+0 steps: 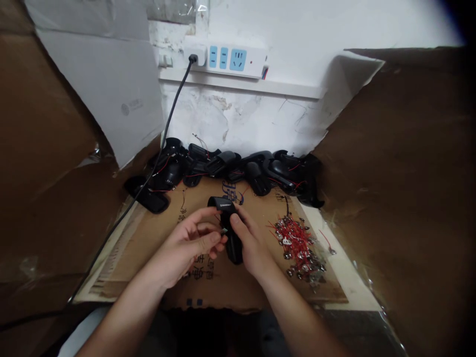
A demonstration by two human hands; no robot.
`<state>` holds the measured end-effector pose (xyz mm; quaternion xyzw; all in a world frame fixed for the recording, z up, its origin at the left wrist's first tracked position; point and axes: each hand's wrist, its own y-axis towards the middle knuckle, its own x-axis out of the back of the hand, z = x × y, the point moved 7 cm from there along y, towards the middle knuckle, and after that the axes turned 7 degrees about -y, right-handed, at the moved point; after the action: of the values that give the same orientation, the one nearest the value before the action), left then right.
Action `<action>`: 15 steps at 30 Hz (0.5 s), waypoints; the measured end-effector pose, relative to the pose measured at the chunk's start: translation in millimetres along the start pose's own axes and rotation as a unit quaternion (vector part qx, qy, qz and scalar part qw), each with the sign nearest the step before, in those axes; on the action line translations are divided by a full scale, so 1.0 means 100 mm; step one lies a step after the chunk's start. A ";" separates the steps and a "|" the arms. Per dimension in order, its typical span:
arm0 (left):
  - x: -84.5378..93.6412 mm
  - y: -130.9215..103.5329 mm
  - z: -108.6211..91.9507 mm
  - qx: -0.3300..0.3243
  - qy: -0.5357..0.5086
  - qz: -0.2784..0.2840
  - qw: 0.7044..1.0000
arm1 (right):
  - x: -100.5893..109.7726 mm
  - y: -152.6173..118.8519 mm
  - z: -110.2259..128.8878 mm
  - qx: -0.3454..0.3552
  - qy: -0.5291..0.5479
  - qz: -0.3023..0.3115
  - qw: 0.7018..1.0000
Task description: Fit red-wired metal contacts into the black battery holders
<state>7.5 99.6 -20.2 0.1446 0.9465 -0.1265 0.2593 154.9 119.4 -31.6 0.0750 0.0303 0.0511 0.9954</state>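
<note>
Over the middle of the cardboard, my right hand (253,244) is wrapped round a black plastic housing (234,252) with a curved top end and small white lettering. My left hand (193,244) is just left of it, thumb and fingertips pinching a small greenish piece (224,231) that looks like a tiny circuit board. The piece is close to the open side of the housing; whether they touch cannot be made out. To the right of my right hand lies a heap of small shiny metal parts with red wires (295,243).
More black housings (256,176), some with thin red wires, are piled along the wall. A power strip (238,59) holds a plug, and its black cable (169,119) runs down the left side. Cardboard walls (401,173) stand on both sides. One wired metal part (332,251) lies apart at right.
</note>
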 end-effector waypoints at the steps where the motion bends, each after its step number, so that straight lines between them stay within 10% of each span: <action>1: 0.00 0.01 0.00 -0.006 0.002 0.004 1.000 | -0.02 -0.01 -0.01 -0.008 0.006 0.004 1.000; 15: 0.00 -0.03 -0.09 -0.038 0.147 -0.027 0.988 | -0.09 -0.04 -0.06 -0.030 0.016 0.045 0.998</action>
<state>2.0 100.1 -12.1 0.1259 0.9820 -0.0743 0.1193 145.4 115.6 -38.0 0.0454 0.0408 0.0977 0.9933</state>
